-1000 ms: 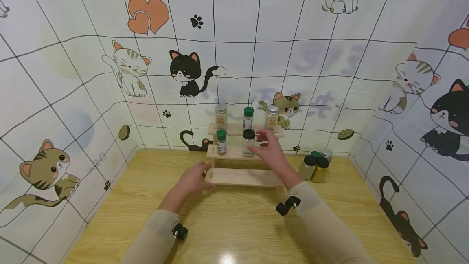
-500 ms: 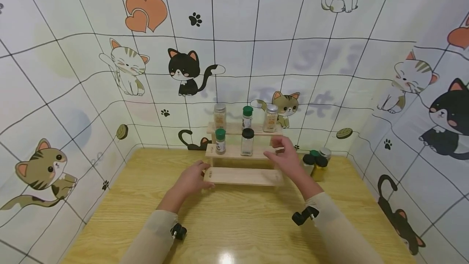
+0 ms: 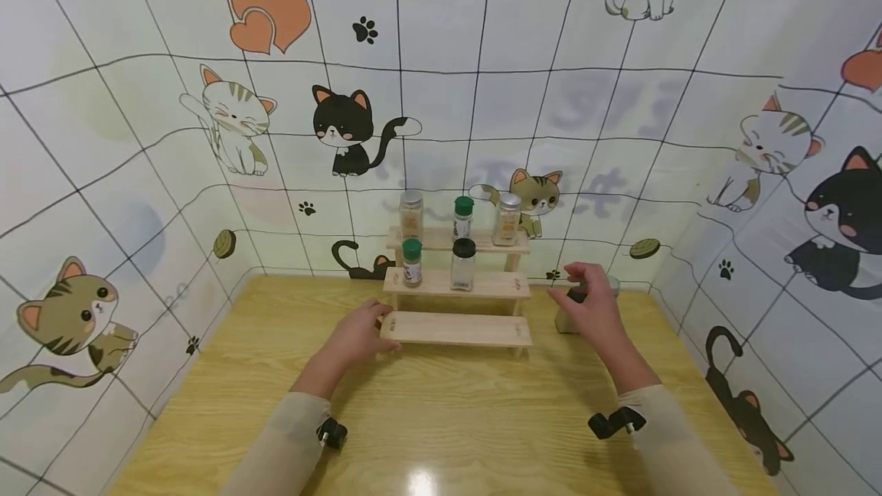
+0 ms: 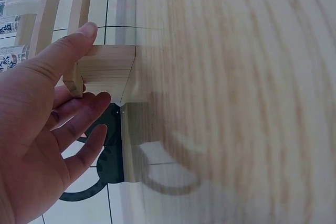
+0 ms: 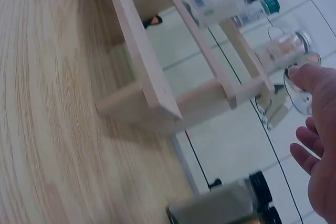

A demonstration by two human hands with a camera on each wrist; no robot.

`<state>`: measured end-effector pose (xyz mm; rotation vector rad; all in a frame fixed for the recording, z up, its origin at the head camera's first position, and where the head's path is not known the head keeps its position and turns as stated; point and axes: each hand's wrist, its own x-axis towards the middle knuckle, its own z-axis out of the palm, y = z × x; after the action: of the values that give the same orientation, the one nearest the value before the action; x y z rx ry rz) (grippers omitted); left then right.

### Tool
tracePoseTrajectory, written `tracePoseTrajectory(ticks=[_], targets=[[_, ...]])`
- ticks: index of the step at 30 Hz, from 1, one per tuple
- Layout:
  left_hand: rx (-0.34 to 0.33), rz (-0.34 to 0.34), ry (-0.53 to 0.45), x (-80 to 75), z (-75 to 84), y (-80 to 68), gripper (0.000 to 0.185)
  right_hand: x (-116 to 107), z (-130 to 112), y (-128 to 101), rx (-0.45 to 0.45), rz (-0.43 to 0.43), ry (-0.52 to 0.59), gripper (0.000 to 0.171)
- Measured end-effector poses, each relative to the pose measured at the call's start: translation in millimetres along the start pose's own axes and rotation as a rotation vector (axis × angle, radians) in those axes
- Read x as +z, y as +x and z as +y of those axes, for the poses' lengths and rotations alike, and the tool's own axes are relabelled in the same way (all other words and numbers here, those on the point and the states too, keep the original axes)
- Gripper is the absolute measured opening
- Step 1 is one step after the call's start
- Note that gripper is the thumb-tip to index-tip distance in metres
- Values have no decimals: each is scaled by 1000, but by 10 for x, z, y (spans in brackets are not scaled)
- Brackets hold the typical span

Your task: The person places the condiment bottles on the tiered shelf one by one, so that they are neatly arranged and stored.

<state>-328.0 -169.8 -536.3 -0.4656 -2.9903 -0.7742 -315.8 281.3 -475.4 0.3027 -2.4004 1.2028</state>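
Resting at the left end of the lowest step of the wooden spice rack (image 3: pixel 456 327), left hand (image 3: pixel 358 335) lay with fingers (image 4: pixel 79 35) straight and relaxed, thumb against the step's end, gripping nothing. Reaching over the cluster of spice jars (image 3: pixel 569 315) just right of the rack on the counter (image 3: pixel 441 419), right hand (image 3: pixel 591 305) hovered with fingers (image 5: pixel 315 85) spread and loosely curved; contact with the black-capped jar (image 5: pixel 226 205) beneath not discernible, most of the cluster hidden behind the hand in the head view. Stood on the middle step: green-capped jar (image 3: pixel 412 262) at left, black-capped clear jar (image 3: pixel 463 264) beside it, right portion of that step bare. Stood on the far top step: silver-capped jar (image 3: pixel 411 213) left, green-capped bottle (image 3: pixel 464 218) centre, silver-capped jar of pale contents (image 3: pixel 507 219) right. Covered all round by cat-patterned tiled backdrop (image 3: pixel 344 128). Strapped at both sleeved wrists, small black camera mounts (image 3: pixel 615 422).
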Motion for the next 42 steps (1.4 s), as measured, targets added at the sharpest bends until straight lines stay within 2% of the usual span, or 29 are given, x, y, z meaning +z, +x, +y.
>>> tracePoseTrajectory(ticks=[6, 12, 18, 25, 32, 38, 42], targets=[[2, -5, 10, -17, -14, 14, 82, -186, 276, -76, 38, 66, -103, 56], [-2, -14, 1, -33, 10, -1, 81, -246, 512, -189, 143, 117, -114, 65], [1, -3, 3, -16, -5, 7, 80, -266, 648, -239, 167, 173, -128, 66], [21, 2, 8, -27, 1, -15, 80, -250, 843, -310, 163, 140, -92, 62], [19, 0, 10, -25, 12, -17, 80, -177, 1009, -357, 122, 121, -105, 62], [5, 2, 12, -1, -12, -3, 80, -129, 1062, -384, 200, 86, -25, 66], [7, 4, 11, 7, -17, -4, 80, -117, 1081, -394, 225, 96, -15, 66]])
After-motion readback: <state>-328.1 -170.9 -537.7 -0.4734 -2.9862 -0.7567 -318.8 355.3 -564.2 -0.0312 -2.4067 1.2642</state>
